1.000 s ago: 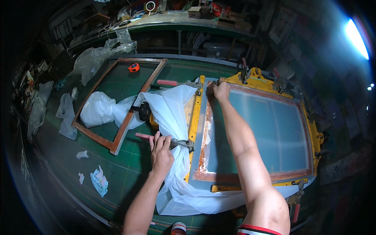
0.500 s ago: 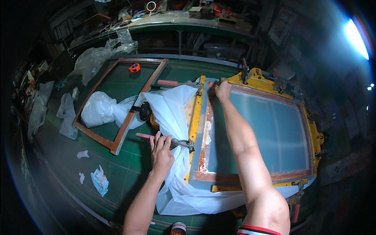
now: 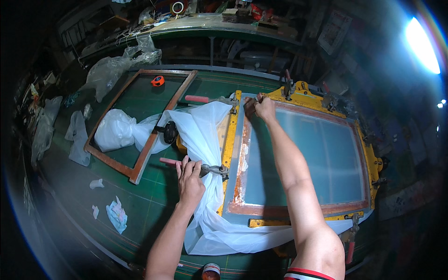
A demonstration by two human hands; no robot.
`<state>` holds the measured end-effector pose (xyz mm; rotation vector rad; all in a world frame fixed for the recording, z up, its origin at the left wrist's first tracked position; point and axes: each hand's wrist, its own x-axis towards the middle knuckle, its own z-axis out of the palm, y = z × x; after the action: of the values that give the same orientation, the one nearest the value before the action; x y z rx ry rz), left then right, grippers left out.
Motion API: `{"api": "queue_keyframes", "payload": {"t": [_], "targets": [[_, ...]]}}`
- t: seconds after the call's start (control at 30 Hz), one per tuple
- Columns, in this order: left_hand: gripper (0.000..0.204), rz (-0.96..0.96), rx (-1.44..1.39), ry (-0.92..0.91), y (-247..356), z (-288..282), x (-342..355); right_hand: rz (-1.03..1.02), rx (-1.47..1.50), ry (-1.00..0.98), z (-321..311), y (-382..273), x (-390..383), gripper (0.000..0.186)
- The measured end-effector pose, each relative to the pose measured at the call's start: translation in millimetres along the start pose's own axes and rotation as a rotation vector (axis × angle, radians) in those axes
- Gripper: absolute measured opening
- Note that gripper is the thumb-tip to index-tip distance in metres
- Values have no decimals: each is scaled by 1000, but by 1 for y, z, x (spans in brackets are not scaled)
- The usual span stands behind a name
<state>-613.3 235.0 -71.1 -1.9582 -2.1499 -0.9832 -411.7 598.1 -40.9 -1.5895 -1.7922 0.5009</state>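
Note:
My left hand [image 3: 190,184] is closed over the lower toggle clamp [image 3: 210,171], whose pink handle sticks out to the left past my fingers. At the far left corner of a wooden-framed mesh screen [image 3: 312,156], my right hand [image 3: 265,109] grips a small brown block-like piece [image 3: 250,106]; its exact kind I cannot make out. Sheer white mesh fabric [image 3: 205,128] lies bunched along the yellow metal bar [image 3: 229,135] and runs under the lower clamp. A second clamp with a pink handle [image 3: 197,99] sits farther up that bar.
To the left lies a bare wooden frame [image 3: 109,163], with an orange tape measure [image 3: 157,81] inside it and a bundled white fabric end [image 3: 114,130]. Crumpled paper [image 3: 116,215] and plastic bags [image 3: 79,140] lie left on the green table. A jar [image 3: 211,270] stands near me.
My right hand has shifted slightly at the frame's corner, and the brown piece in it shows more clearly. My left hand stays on the clamp. The whole view has slid a little.

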Motion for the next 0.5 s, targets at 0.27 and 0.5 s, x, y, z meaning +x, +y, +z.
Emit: {"api": "queue_keyframes", "payload": {"t": [0.27, 0.5], "targets": [[47, 10, -17, 6, -1, -1, 0, 26, -66, -12, 14, 3, -26, 22], [46, 2, -5, 3, -1, 0, 1, -14, 32, -22, 6, -7, -43, 21]]}}
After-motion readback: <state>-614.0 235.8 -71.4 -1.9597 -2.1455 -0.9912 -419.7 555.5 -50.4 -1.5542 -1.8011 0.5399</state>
